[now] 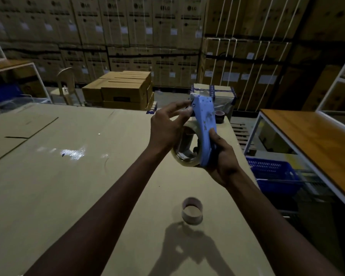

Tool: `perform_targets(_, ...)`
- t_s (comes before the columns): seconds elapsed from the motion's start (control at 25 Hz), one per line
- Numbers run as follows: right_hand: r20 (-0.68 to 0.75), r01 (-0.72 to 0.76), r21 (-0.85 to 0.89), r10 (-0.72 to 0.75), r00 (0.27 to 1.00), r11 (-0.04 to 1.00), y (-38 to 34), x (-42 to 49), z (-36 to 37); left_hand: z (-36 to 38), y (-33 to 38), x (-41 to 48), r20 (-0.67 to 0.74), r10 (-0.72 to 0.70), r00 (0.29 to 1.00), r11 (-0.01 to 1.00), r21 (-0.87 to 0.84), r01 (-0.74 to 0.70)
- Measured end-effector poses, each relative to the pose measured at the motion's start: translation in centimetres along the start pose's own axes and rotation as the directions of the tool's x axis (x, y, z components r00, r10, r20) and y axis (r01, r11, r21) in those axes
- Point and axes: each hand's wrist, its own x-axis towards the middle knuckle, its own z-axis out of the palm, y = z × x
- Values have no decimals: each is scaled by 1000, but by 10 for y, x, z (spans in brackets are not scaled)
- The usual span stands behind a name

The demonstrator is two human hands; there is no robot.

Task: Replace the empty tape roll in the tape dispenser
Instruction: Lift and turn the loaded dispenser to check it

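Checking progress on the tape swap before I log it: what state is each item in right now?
Tape dispenser: lifted off the table, held in the right hand.
New tape roll: full, seated in the dispenser.
Left hand: fingers at the dispenser's front end, by the tape.
Empty core: out, standing alone on the cardboard table.
Dark tape roll: resting at the table's far edge, untouched.

Blue tape dispenser (204, 128): scuffed, held upright between both hands, above the surface. Clear tape roll (184, 151) seated in it, beside the left wrist. Empty cardboard core (192, 210): standing on end, below both hands, untouched.
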Motion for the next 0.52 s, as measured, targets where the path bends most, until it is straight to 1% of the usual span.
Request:
perform_targets(0.08, 11, -69, 67, 69, 998, 995, 3, -1, -1, 4, 8, -3, 29, -19, 999, 993, -112, 23)
perform_targets(0.12, 18, -80, 78, 79, 997, 994, 5, 0, -2, 6, 12, -5, 32, -21, 999, 991, -131, 25)
perform_targets(0.36, 49, -76, 112, 70, 996, 991, 14, 1, -2, 9, 17, -8, -6, -11, 1000, 992, -122, 10)
perform_targets(0.48, 50, -64, 82, 60, 997, 995, 13, 0, 1, 7, 20, -9, -13, -12, 1000, 994, -109, 10)
perform_targets(0.52, 47, -41, 39, 39, 998, 998, 13, 0, 1, 7, 20, -9, -19, -20, 1000, 994, -110, 18)
